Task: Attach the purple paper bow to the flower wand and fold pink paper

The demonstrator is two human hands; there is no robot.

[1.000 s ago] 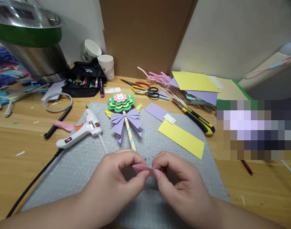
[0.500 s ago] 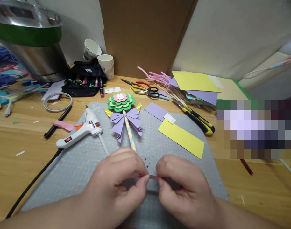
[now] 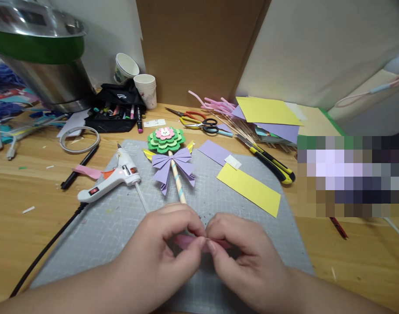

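My left hand [image 3: 160,253] and my right hand [image 3: 245,257] meet over the near part of the grey cutting mat [image 3: 108,226]. Both pinch one small folded strip of pink paper [image 3: 189,241] between thumb and fingers, holding it just above the mat. Beyond my fingertips lies a paper flower wand [image 3: 170,152]: green layered petals, a pink centre, a purple bow and a striped stick. A white glue gun [image 3: 112,181] rests to its left.
A yellow paper strip [image 3: 248,189], a purple piece [image 3: 214,152] and utility knives [image 3: 271,163] lie right of the wand. Scissors [image 3: 196,122], paper sheets [image 3: 268,115], a marker case [image 3: 116,113], paper cups [image 3: 147,89] and a metal pot [image 3: 39,52] stand at the back.
My hands have drawn closer together and the pink strip has been pressed flatter between the fingers. Everything else on the desk has stayed put.
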